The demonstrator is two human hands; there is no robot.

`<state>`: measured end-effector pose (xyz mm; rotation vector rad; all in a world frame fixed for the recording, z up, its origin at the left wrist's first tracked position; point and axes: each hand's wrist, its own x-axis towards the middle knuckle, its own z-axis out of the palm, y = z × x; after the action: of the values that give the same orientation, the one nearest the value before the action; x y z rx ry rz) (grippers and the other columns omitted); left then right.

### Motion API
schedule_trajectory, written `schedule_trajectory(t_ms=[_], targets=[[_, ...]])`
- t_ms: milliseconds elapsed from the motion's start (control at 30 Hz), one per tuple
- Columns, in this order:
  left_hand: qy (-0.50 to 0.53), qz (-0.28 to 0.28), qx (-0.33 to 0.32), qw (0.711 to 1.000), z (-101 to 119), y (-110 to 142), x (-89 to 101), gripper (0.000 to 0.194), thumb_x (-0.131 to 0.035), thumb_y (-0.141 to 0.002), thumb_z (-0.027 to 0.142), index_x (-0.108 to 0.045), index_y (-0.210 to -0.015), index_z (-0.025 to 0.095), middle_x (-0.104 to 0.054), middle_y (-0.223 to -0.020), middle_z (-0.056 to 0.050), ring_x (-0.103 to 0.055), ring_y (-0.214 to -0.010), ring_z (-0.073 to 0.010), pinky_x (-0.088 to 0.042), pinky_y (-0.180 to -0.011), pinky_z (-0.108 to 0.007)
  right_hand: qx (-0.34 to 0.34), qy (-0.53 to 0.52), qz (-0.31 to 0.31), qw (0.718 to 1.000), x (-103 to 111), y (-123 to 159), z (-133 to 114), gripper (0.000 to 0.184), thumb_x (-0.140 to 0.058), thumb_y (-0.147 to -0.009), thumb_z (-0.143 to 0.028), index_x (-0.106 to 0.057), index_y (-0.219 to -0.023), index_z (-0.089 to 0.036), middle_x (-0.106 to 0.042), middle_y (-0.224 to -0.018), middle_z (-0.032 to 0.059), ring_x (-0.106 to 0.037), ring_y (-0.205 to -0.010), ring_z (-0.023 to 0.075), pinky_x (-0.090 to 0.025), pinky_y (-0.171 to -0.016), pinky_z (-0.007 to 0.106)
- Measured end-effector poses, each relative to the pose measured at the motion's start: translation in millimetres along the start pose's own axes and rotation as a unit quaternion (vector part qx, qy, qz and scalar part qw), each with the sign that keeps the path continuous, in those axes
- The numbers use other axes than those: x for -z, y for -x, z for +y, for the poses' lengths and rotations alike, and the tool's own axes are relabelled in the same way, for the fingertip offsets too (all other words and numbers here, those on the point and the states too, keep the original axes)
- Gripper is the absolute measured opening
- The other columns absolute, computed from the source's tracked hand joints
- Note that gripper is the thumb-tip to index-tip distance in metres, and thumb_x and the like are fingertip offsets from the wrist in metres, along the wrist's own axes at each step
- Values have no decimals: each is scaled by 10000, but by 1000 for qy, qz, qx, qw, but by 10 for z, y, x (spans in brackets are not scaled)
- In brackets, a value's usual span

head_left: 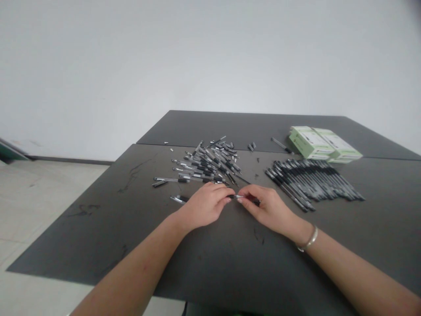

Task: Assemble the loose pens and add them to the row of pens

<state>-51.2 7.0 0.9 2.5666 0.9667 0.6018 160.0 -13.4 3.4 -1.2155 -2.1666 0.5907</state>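
"Where is the pen (233, 196) just now?"

"Between the two hands, low over the table (158, 232) (only a short stretch shows, dark with a pale end). The left hand (208, 202) has thumb and fingers closed on the dark part. The right hand (269, 208) pinches the pale end between thumb and fingertips."

"So the fingertips touch?"

"No, a narrow gap parts them, and the pen bridges it. Something black shows by the right hand's fingers too; I can't tell what it is."

"And around them?"

"Just beyond the left hand, a loose heap of pens (210, 163) points every way. Right of that, a row of pens (312, 181) lies side by side, with two green-and-white boxes (324, 145) just behind. There's a bracelet (311, 239) on the right wrist (silvery, I'd say), and a pale wall (210, 57) behind everything."
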Motion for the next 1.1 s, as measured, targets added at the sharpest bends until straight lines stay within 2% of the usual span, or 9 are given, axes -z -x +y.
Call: schedule_trajectory(t_ms=[133, 333, 567, 700, 933, 1000, 1100], targets=[[2, 4, -5, 1000, -5, 8, -12, 235, -450, -918, 167, -603, -1095, 184, -672, -1056, -58, -590, -1003, -188, -442, -893, -342, 13, 18, -19, 1000, -13, -7, -10, 163, -497, -918, -249, -636, -855, -193, -657, -759, 15, -599, -685, 144, -433, -627, 242], [-4, 3, -9, 1000, -4, 10, -16, 229, -463, -913, 166, -614, -1085, 170, -679, -1031, -59, -589, -991, -189, -444, -889, -335, -2, 49, -53, 997, -30, -23, -24, 322, -402, -967, -307, -605, -756, -174, -624, -689, 29, -581, -646, 151, -428, -623, 257], [7, -5, -8, 1000, -2, -4, -5, 243, -452, -920, 173, -608, -1105, 191, -683, -1048, -51, -594, -991, -185, -445, -892, -344, 7, 27, -24, 999, -7, -1, -27, 66, -553, -874, -222, -608, -894, -191, -643, -811, 32, -593, -738, 161, -444, -667, 264], [4, 3, -11, 1000, -6, 3, -18, 237, -451, -919, 170, -605, -1099, 186, -677, -1045, -58, -591, -1000, -188, -443, -895, -346, 26, 22, -24, 999, -18, -1, -17, 114, -512, -905, -226, -613, -863, -193, -642, -794, 33, -594, -758, 163, -449, -685, 267], [-7, -9, -13, 1000, 3, 3, -16, 242, -431, -929, 171, -614, -1087, 162, -677, -1007, -67, -590, -976, -188, -441, -886, -337, 14, 61, -62, 996, -45, -25, -19, 338, -379, -976, -319, -576, -738, -182, -596, -687, 27, -556, -654, 153, -424, -633, 268], [-6, -10, -11, 1000, 5, -2, -10, 244, -433, -928, 171, -612, -1093, 166, -678, -1017, -65, -592, -978, -188, -441, -886, -337, 9, 57, -67, 996, -38, -18, -25, 318, -388, -973, -326, -585, -769, -182, -603, -705, 29, -559, -665, 155, -426, -636, 270], [2, -12, -11, 1000, 5, -7, -1, 245, -439, -925, 166, -609, -1102, 176, -681, -1039, -53, -592, -983, -183, -439, -892, -336, 2, 36, -51, 998, -17, 0, -31, 148, -497, -922, -289, -601, -895, -188, -629, -787, 32, -578, -720, 161, -437, -658, 270]])
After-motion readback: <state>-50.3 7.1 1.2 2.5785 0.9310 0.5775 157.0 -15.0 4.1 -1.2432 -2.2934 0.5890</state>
